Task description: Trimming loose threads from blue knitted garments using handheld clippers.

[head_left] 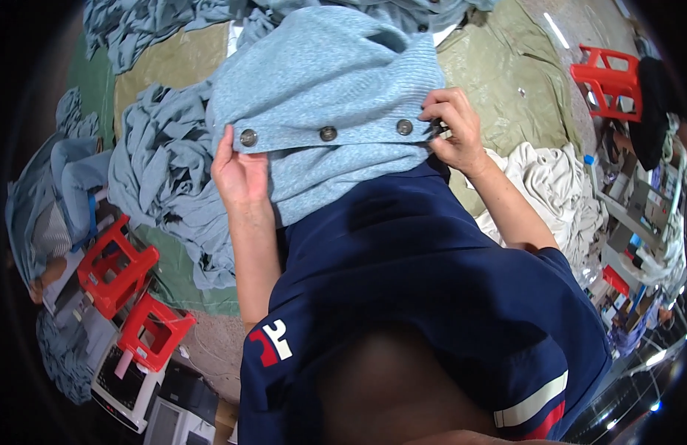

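A light blue knitted cardigan (314,74) lies across my lap and the work surface. Its ribbed front band runs from side to side with several dark round buttons, one of them a middle button (328,134). My left hand (242,176) holds the band's left end, palm up, its thumb beside the leftmost button and its fingers hidden under the knit. At the band's right end my right hand (456,130) is closed with bent fingers at the cardigan's edge. A small dark thing (437,129) shows at those fingertips; its kind is unclear.
Heaps of blue knitwear (162,156) lie left and at the far side. A cream garment pile (543,193) sits right, on olive sheeting (499,74). Red stools (117,267) stand at left, another red stool (609,83) at far right. A person's hand (47,278) shows at far left.
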`<state>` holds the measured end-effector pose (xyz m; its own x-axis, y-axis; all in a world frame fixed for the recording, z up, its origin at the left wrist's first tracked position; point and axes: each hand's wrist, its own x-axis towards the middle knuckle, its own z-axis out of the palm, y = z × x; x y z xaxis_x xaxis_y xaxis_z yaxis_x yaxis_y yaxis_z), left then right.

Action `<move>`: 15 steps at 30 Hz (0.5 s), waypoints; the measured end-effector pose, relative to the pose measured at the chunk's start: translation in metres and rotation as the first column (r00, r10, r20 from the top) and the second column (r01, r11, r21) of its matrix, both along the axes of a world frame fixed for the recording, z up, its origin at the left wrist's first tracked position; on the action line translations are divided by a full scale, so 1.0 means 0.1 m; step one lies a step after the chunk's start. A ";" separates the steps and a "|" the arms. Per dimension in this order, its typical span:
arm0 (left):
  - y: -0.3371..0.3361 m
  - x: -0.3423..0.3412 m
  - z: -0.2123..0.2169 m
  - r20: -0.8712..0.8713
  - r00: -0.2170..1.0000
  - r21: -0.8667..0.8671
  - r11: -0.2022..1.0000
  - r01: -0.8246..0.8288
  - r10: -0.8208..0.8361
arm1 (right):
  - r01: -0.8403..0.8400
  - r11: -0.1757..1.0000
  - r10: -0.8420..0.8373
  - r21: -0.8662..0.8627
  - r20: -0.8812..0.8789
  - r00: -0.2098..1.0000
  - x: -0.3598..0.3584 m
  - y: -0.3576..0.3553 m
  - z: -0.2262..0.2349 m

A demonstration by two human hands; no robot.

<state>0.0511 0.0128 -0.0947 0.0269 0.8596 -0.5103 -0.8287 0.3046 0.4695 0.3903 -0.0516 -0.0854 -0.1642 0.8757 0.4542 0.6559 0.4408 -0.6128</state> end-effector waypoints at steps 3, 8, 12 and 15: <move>0.07 0.12 0.16 -0.147 0.989 -0.084 0.996 -0.033 0.020 | 0.018 1.000 -0.018 0.020 0.014 1.000 0.00 -0.01 0.02; 0.13 0.07 0.25 -0.020 1.000 -0.047 0.999 -0.018 0.017 | -0.020 0.998 0.018 0.054 0.022 1.000 0.07 -0.05 -0.01; 0.19 0.10 0.23 0.136 0.989 -0.003 0.999 -0.050 0.050 | -0.018 1.000 0.018 -0.003 0.100 0.995 0.28 -0.24 -0.13; 0.18 0.22 0.21 0.208 0.978 0.041 0.999 -0.023 0.014 | 0.036 0.998 -0.028 -0.044 0.151 0.988 0.40 -0.37 -0.14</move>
